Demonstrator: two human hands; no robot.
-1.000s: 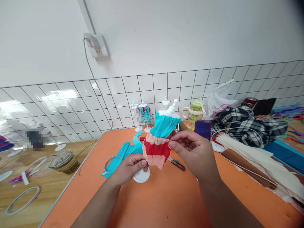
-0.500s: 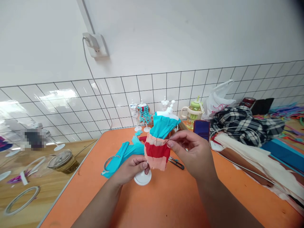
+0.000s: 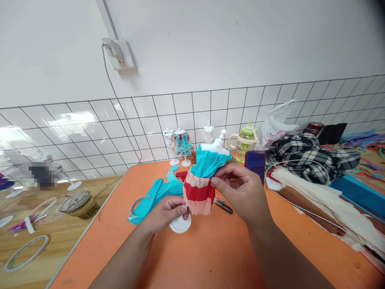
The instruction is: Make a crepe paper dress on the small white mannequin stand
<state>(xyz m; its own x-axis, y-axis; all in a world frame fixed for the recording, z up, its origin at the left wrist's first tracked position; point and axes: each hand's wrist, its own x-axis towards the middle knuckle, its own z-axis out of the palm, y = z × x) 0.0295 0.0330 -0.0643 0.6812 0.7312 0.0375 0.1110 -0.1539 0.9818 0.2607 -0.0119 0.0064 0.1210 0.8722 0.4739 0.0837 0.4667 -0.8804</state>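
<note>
A small white dress-form mannequin (image 3: 214, 147) leans to the right above the orange table. It wears a blue crepe-paper top (image 3: 206, 162) and a skirt (image 3: 198, 192) banded in peach and red. Low on the stand, just above its round white base (image 3: 181, 225), the fingers of my left hand (image 3: 168, 209) close on the thin pole. My right hand (image 3: 242, 186) pinches the paper dress at the right of the waist, between thumb and forefinger. Small black snips (image 3: 223, 206) lie on the table behind the skirt, partly hidden by it.
Blue crepe paper (image 3: 155, 196) and a tape roll (image 3: 140, 205) lie on the left. More mannequins (image 3: 183, 144) stand by the tiled wall. A drink bottle (image 3: 245, 144), a phone (image 3: 255, 163), plaid cloth (image 3: 296, 154) and paper strips (image 3: 309, 186) occupy the right.
The mannequin's top has tipped slightly right and down. My right hand has shifted a little along the waist, and its fingers lie closer against the paper. My left hand keeps its hold.
</note>
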